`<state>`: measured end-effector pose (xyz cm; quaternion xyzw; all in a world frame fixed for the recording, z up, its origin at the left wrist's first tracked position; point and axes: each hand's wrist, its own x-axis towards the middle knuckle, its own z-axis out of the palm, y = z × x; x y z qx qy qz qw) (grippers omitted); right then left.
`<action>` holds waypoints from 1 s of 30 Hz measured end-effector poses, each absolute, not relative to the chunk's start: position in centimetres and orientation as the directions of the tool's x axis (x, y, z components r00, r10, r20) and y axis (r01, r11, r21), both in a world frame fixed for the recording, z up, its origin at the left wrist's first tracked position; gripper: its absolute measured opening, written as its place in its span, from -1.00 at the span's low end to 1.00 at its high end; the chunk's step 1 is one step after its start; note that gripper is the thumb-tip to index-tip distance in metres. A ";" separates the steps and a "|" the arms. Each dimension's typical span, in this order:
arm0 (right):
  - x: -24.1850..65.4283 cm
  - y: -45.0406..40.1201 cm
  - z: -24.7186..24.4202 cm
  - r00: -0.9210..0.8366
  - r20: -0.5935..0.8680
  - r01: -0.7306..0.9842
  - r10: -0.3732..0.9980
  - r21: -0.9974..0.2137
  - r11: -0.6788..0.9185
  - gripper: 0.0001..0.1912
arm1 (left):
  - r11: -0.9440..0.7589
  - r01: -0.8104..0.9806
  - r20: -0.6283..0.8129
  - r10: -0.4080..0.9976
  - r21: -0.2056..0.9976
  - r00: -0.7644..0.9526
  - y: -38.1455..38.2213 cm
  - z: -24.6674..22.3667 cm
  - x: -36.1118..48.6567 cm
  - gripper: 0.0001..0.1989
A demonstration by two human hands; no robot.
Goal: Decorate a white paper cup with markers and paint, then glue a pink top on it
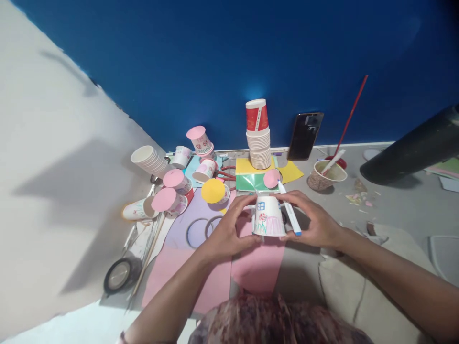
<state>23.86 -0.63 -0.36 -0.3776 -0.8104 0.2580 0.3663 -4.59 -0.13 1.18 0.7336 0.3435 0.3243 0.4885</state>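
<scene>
Between my two hands is an upside-down white paper cup (269,217) with a blue window, a red flower, green grass and a pink fence drawn on it. My left hand (238,222) is closed round the cup's left side, thumb near the rim. On the other side my right hand (310,220) grips the cup and also has a white marker (289,210) with a blue end tilted along its fingers. Just beyond the cup lie a pink paper circle (271,178) and a green packet (247,182). Pink paper (256,272) spreads beneath my hands.
Several decorated cups with a yellow disc (213,190) or pink discs (164,199) stand left. A cup stack (260,143) rises at the back, near a leaning phone (305,136). Tape rings (197,232), a scrap cup (326,175) and a dark cylinder (409,148) lie around.
</scene>
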 end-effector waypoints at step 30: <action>23.6 -0.9 -2.0 -0.580 0.395 0.629 0.713 -0.339 0.700 -0.41 | -0.217 0.158 0.186 0.963 0.963 0.195 0.4 0.8 -3.4 -0.22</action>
